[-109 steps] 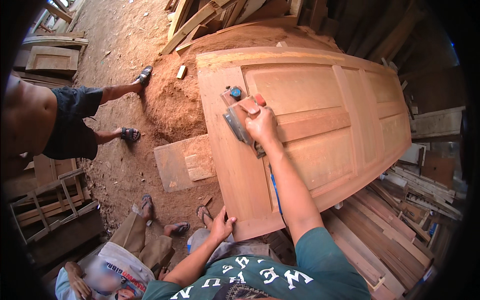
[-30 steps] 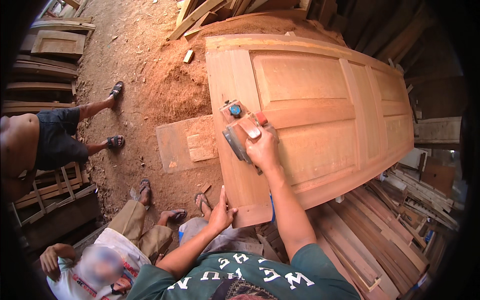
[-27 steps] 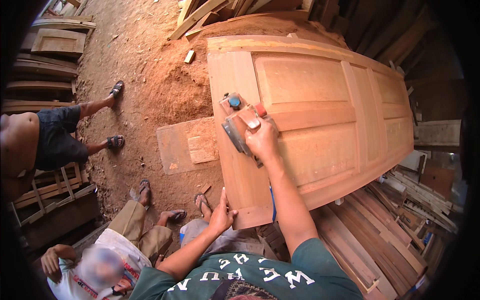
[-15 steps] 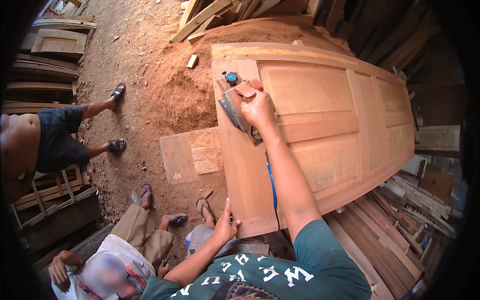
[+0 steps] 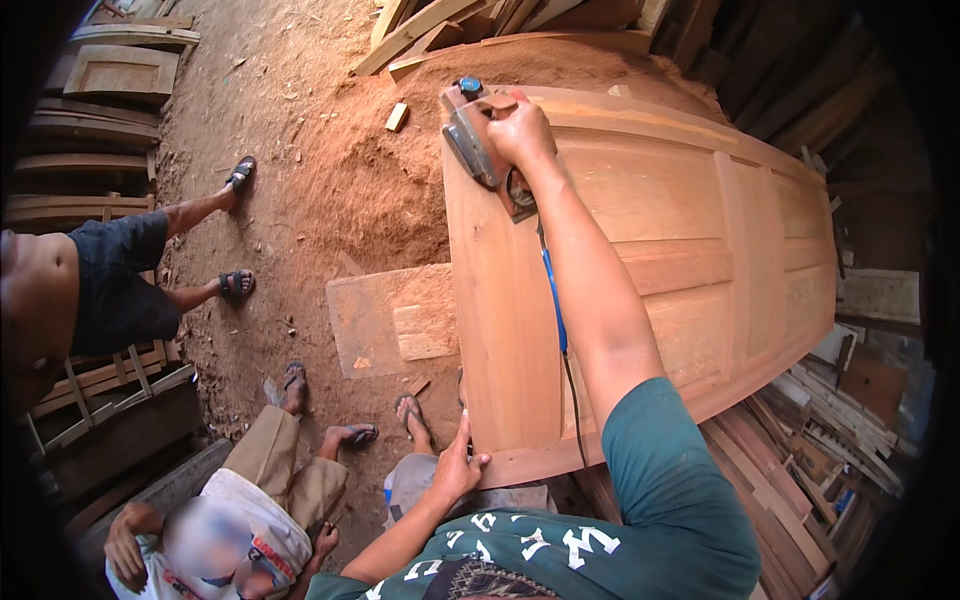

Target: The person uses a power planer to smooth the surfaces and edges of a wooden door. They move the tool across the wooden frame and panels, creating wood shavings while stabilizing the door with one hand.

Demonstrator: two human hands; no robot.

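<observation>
My right hand (image 5: 522, 135) is closed around the handle of a handheld electric planer (image 5: 475, 150), which has a grey body and a blue-topped front knob. The planer rests on the far left corner of a panelled wooden door (image 5: 505, 330) lying flat in front of me. From its rear a cord with a blue section (image 5: 555, 300) trails over the door and under my right arm. My left hand (image 5: 458, 468) rests against the near left corner of the door, fingers stretched along its side edge and thumb toward the top face.
Sawdust (image 5: 400, 190) heaps beyond the left edge of the door, beside a flat board (image 5: 370, 325) on the ground. One person (image 5: 120, 280) stands at the left; another (image 5: 265, 470) sits at lower left. Stacked timber (image 5: 770, 490) lies at right, more wood (image 5: 440, 35) at the back.
My right hand and the planer have moved away from me, up to the far edge of the door. My left hand stays at the near corner.
</observation>
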